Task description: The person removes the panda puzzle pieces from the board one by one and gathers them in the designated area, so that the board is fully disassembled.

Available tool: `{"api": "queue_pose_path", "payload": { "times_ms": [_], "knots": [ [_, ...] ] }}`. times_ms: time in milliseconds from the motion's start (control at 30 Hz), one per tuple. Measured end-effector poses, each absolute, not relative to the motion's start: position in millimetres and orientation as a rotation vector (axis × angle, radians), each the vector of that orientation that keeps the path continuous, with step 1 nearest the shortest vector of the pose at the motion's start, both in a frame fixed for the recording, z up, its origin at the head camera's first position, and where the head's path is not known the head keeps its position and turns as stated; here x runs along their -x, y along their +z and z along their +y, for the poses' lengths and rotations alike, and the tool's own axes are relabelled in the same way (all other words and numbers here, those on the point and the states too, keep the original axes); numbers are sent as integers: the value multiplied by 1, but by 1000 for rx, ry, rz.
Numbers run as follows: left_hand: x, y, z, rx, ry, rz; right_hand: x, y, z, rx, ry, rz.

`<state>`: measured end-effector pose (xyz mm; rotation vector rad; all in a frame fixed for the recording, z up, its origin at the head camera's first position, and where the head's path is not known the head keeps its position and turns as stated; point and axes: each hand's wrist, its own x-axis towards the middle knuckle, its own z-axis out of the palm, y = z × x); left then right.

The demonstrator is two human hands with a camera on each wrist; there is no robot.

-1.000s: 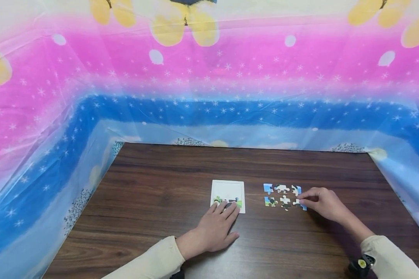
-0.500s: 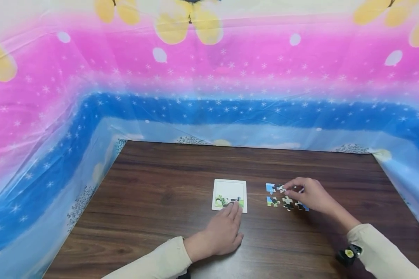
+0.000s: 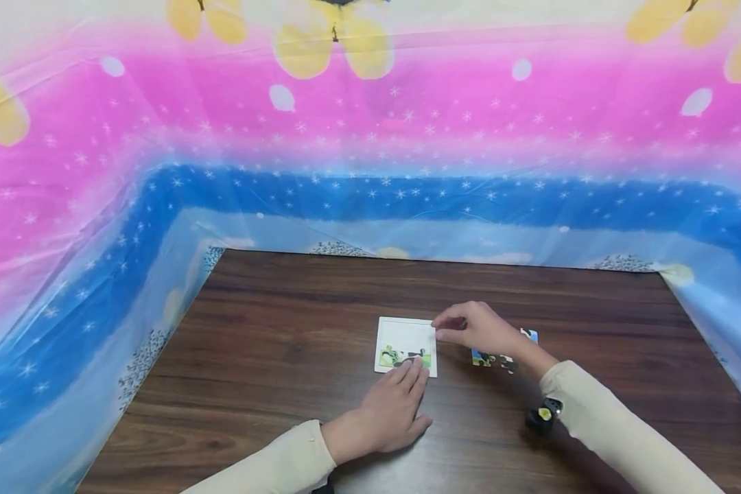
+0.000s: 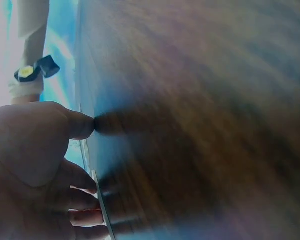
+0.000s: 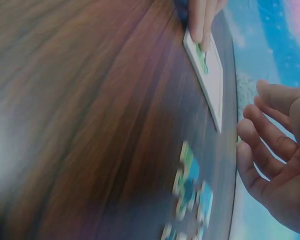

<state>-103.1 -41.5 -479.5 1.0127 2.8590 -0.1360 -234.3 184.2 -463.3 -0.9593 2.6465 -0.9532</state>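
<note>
A white square puzzle tray (image 3: 407,320) lies on the table, green and black-and-white picture pieces (image 3: 390,355) along its near side. My left hand (image 3: 390,412) rests flat, its fingers on the tray's near edge and over part of those pieces. My right hand (image 3: 483,328) is at the tray's right edge, thumb and index finger curved close together. No piece shows clearly between them; in the right wrist view the thumb (image 5: 277,96) partly hides the index finger. Loose jigsaw pieces (image 3: 481,358) lie right of the tray, some hidden under the right hand and wrist.
The dark wood table (image 3: 284,322) carries the tray and loose pieces near its middle. A pink and blue patterned cloth (image 3: 358,199) hangs along the table's back and sides. Each wrist wears a black camera, the right one (image 3: 542,414) showing below the sleeve.
My right hand has moved left from the loose pieces to the tray's right edge. My left hand stays on the tray. Half a second ago the right fingers were at the upper middle loose piece.
</note>
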Motion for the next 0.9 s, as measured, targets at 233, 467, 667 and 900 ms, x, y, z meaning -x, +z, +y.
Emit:
{"api": "queue_pose_path", "payload": {
  "times_ms": [233,467,667,900],
  "knots": [
    [103,-481,-40,-1012,-130,2876,241,-468,152,1080,-955,2600],
    [103,-483,-41,-1015,-104,2895,239,-472,125,1123,-932,2546],
    [104,-484,-41,-1013,-111,2891,238,-480,112,1153,-909,2559],
    [103,-481,-41,-990,-131,2865,237,-483,106,1173,-880,2572]
  ]
}}
